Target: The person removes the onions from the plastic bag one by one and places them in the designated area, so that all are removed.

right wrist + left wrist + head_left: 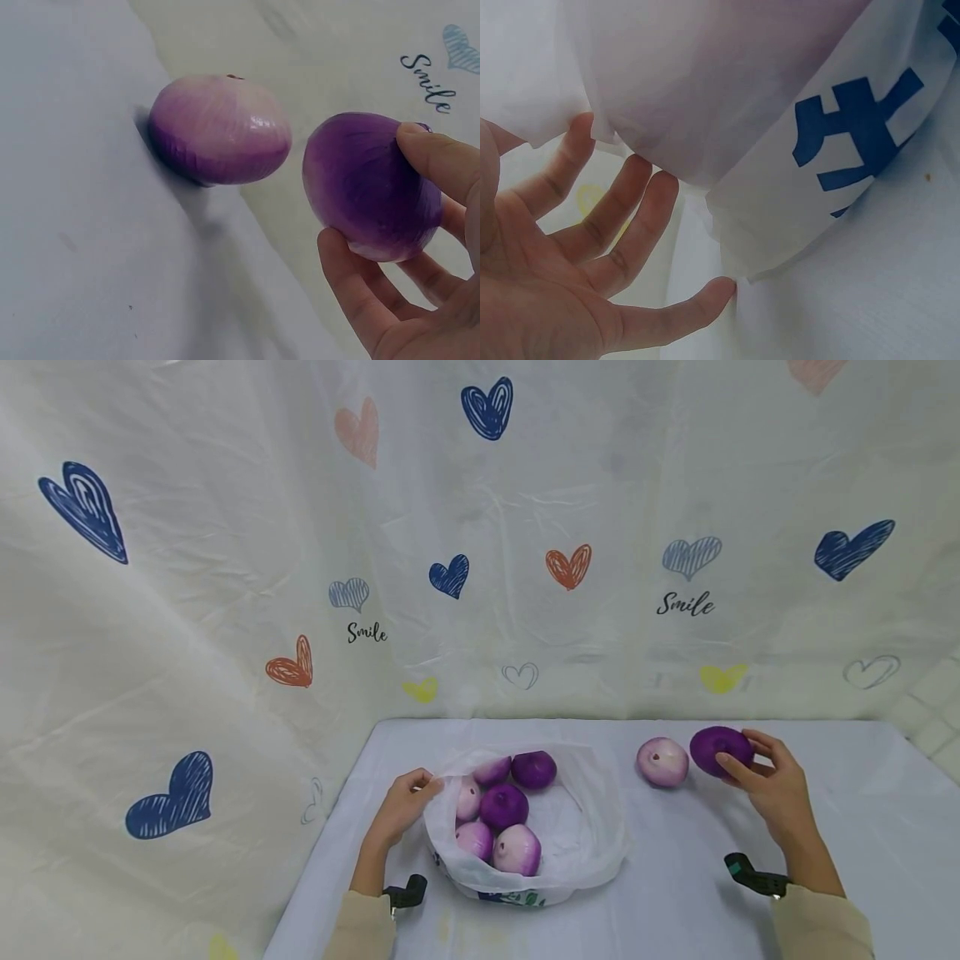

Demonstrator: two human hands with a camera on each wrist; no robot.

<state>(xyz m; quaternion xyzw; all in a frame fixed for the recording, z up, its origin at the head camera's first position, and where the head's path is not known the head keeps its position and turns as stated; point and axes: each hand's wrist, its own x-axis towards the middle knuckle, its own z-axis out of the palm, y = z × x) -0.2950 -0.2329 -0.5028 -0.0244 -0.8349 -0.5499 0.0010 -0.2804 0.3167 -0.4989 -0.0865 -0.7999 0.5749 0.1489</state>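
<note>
A white plastic bag (606, 852) sits wide open on the table, holding several red onions (504, 807), some dark purple and some paler. My left hand (405, 803) pinches the bag's left rim between thumb and fingers. In the left wrist view, fingertips (664, 187) meet the edge of the thin plastic beside blue printing. Over at the right, my right hand (782, 785) grips a dark purple onion (711, 748), thumb on one side and fingers round the other. Just left of it, a paler purple-and-white onion (663, 762) rests on the table.
A white cloth covers the table (675, 877). Behind and to the left hangs a pale curtain (615, 468) printed with hearts and "Smile". White tiles (926, 718) show at the far right.
</note>
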